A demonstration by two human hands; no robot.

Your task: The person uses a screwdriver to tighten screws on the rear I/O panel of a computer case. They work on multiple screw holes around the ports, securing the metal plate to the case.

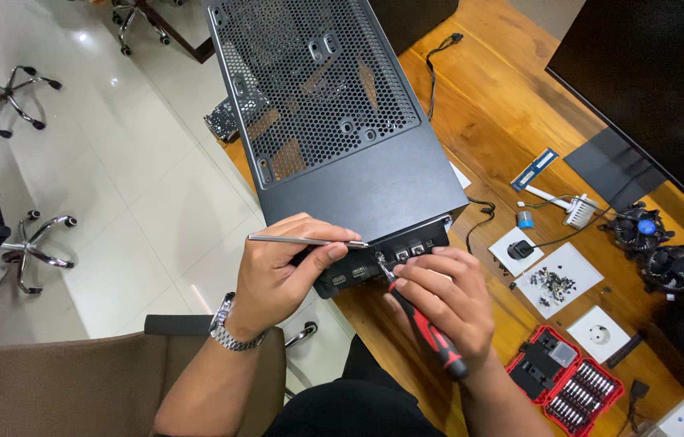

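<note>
A black computer case (342,146) lies on its side on the wooden counter (504,105), its front end hanging toward the person. The left hand (281,271) pinches a thin metal rod (301,240) between thumb and fingers, held level across the case's front edge. The right hand (443,295) is closed around a red-and-black screwdriver (427,328), its tip set at the port panel (382,263) on the case's front.

The case looks heavy and stiff, sheet metal with a perforated side; it would be best gripped by its solid edges, not the mesh. The rod is light, smooth and probably slippery, so a pinch near its middle suits it. The screwdriver has a grippy handle, and that is where to hold it.

Counted: one case, one rod, one screwdriver in hand. On the counter to the right sit two round cooling fans (653,247), one red bit set (564,376) lying open, one pile of small screws (552,285) on a white sheet, and one blue memory stick (534,168). Two chair bases (30,247) stand on the tiled floor.
</note>
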